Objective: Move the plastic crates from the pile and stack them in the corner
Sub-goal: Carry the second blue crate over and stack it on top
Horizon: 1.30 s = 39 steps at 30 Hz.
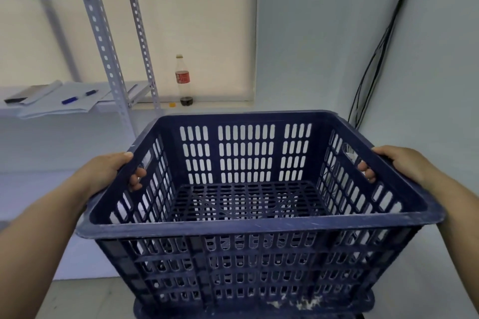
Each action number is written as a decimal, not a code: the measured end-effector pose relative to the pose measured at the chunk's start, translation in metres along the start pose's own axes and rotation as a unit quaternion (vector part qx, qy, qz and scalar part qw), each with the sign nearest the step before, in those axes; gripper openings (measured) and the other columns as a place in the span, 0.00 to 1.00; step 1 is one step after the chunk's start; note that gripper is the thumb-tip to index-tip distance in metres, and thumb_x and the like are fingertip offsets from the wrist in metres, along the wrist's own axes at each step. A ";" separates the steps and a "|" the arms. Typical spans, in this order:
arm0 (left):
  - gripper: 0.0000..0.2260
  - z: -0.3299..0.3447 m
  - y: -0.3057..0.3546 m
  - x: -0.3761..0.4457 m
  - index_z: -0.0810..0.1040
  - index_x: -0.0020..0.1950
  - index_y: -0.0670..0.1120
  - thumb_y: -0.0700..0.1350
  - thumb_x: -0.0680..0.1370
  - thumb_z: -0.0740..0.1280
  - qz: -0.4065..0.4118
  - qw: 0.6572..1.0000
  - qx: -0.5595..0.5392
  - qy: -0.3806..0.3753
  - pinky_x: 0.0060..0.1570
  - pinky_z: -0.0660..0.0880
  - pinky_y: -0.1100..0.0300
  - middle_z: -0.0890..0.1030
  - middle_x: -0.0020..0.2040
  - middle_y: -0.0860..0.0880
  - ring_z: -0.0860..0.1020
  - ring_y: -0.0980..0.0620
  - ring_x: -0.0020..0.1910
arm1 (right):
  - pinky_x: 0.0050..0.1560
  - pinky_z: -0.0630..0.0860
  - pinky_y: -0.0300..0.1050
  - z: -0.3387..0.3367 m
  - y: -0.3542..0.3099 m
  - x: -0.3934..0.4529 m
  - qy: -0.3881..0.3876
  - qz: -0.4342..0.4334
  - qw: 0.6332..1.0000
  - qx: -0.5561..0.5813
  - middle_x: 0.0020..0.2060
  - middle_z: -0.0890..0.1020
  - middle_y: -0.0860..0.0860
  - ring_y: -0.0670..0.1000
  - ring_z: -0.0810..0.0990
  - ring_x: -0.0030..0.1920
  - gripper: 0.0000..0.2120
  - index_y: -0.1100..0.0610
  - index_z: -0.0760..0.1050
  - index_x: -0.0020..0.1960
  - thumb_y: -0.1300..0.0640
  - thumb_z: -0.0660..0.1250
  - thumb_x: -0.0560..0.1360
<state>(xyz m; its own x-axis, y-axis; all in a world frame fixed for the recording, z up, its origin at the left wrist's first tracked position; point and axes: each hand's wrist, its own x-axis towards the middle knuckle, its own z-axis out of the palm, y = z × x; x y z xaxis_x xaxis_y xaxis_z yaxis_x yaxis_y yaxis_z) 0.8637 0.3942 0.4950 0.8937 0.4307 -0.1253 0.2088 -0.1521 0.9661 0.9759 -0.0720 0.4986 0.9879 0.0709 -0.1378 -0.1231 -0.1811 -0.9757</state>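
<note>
While both hands grip its side handles, the navy slatted crate (248, 189) sits mid-frame, empty.
Left hand (111, 171) and right hand (399, 163) curl through handle slots; a cola bottle (183, 80) stands on the sill above.

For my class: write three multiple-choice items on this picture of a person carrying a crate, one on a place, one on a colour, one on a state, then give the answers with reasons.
1. Where does the bottle stand?
A. inside the crate
B. on the ledge by the wall
C. on the floor

2. What colour is the crate?
A. red
B. green
C. dark blue

3. What is in the crate?
A. nothing
B. papers
C. bottles

Answers:
1 B: the bottle stands on the ledge behind the crate, beside the metal shelf.
2 C: the crate is dark blue all over.
3 A: its slotted floor shows bare, while the left hand and right hand grip its side handles.
</note>
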 end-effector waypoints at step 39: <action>0.21 0.000 0.002 0.007 0.77 0.38 0.32 0.42 0.83 0.52 0.032 0.967 0.246 0.051 0.38 0.69 0.51 0.77 0.22 0.43 0.76 0.41 0.29 | 0.25 0.75 0.40 0.007 -0.015 0.009 0.018 0.016 0.977 -0.213 0.36 0.80 0.62 0.52 0.80 0.24 0.11 0.68 0.69 0.55 0.66 0.50 0.80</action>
<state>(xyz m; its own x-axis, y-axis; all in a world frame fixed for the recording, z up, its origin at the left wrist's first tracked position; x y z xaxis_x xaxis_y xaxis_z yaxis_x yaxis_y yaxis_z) 0.8706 0.3969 0.4956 0.8731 0.4871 -0.0213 0.3397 -0.5765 0.7432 0.9856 -0.0624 0.5105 0.9879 0.0253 -0.1527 -0.1106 -0.5747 -0.8109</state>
